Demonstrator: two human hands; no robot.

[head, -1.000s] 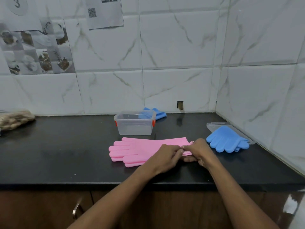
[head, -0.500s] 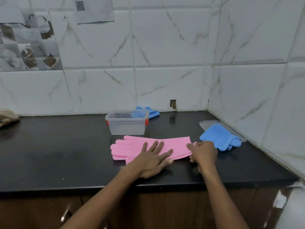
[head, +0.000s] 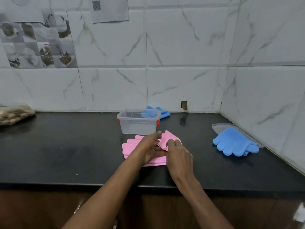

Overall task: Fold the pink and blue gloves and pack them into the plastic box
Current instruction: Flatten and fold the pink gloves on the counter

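Your right hand (head: pixel 179 156) is pinching the raised cuff end of the pink gloves (head: pixel 130 147), which is bending back over them. Your left hand (head: pixel 148 148) is pressing on them with fingers stretched out. They are lying on the counter (head: pixel 66 154) just in front of the plastic box (head: pixel 137 124), and a blue glove (head: pixel 234 142) is lying well off to the right.

pink gloves (head: pixel 130 146): plain pink | blue gloves (head: pixel 234 142): plain light blue | plastic box (head: pixel 137 128): clear, colourless | clips (head: pixel 158 123): red-orange | countertop (head: pixel 66 154): glossy black | wall tiles (head: pixel 181 47): white, marble pattern, grey-beige veins
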